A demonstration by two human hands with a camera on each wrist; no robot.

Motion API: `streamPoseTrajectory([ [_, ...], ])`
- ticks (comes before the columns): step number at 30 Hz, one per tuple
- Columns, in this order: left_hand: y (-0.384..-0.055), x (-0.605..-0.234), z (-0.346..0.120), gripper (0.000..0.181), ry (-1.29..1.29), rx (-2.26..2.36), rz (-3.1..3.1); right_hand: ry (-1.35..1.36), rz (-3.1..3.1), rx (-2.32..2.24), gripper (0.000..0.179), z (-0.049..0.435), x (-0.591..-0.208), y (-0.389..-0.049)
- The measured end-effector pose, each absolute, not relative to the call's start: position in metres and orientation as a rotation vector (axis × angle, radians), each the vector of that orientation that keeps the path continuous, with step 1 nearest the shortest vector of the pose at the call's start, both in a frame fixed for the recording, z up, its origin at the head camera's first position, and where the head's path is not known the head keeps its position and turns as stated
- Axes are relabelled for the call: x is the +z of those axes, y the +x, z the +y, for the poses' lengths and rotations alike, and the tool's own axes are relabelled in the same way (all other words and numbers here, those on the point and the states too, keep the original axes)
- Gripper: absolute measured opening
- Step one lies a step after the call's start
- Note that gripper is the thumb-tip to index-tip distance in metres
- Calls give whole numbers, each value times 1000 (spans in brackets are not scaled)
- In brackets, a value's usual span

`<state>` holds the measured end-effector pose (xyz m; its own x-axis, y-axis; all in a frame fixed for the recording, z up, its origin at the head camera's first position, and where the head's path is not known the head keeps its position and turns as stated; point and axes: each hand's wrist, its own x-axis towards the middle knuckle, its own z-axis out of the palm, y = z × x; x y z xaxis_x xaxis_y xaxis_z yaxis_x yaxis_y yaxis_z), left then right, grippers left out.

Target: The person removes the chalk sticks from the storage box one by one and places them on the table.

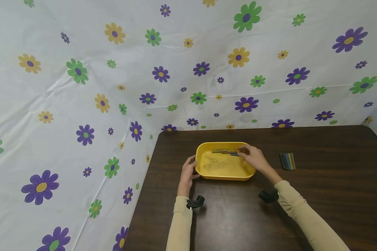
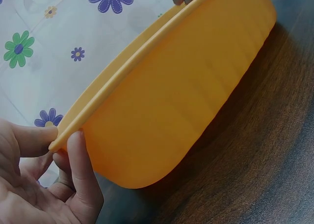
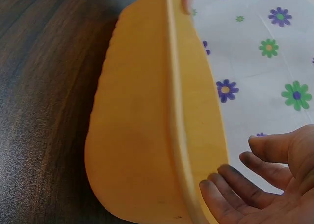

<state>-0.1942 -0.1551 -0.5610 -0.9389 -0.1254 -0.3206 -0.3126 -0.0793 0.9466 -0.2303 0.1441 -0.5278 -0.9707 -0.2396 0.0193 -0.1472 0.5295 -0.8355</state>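
Note:
A yellow plastic tub [image 1: 224,174] stands on the table, its floor marked with dark smudges. My left hand [image 1: 186,172] pinches the rim at its left end, thumb and fingers on either side, as the left wrist view shows. Inside, along the far wall, lie a greenish chalk-like stick [image 1: 219,151], a brown stick [image 1: 228,152] and a blue stick [image 1: 234,154]. Over the tub's right end is my right hand [image 1: 253,158], near the blue stick. The right wrist view shows its fingers [image 3: 245,187] loosely bent, tips darkened, with nothing visible between them.
To the right of the tub, several similar sticks [image 1: 287,161] in dark, blue and yellowish tones lie side by side on the dark wooden table [image 1: 226,216]. A white flowered cloth [image 1: 176,90] hangs behind the table and on its left.

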Motion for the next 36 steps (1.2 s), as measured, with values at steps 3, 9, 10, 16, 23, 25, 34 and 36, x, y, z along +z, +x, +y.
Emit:
streamPoseTrajectory([
  [3, -195, -561, -156, 46, -484, 2165, 2030, -424, 2703, -1379, 32, 140, -532, -232],
  [9, -195, -562, -155, 44, -519, 2164, 2026, -570, 2730, -1276, 33, 128, -542, -237],
  [10, -195, -562, -154, 43, -523, 2166, 2025, -581, 2737, -1250, 33, 126, -544, -238],
  [16, -194, -563, -154, 43, -522, 2170, 2022, -580, 2788, -1107, 34, 119, -552, -242],
  [23, -193, -563, -155, 44, -508, 2177, 2020, -565, 2836, -1013, 41, 114, -557, -242],
  [25, -193, -564, -155, 44, -501, 2183, 2020, -542, 2854, -993, 43, 112, -558, -242],
  [34, -193, -564, -155, 40, -505, 2200, 2005, -563, 2895, -906, 44, 104, -564, -241],
  [36, -193, -565, -155, 40, -507, 2200, 2006, -587, 2877, -888, 43, 102, -565, -241],
])
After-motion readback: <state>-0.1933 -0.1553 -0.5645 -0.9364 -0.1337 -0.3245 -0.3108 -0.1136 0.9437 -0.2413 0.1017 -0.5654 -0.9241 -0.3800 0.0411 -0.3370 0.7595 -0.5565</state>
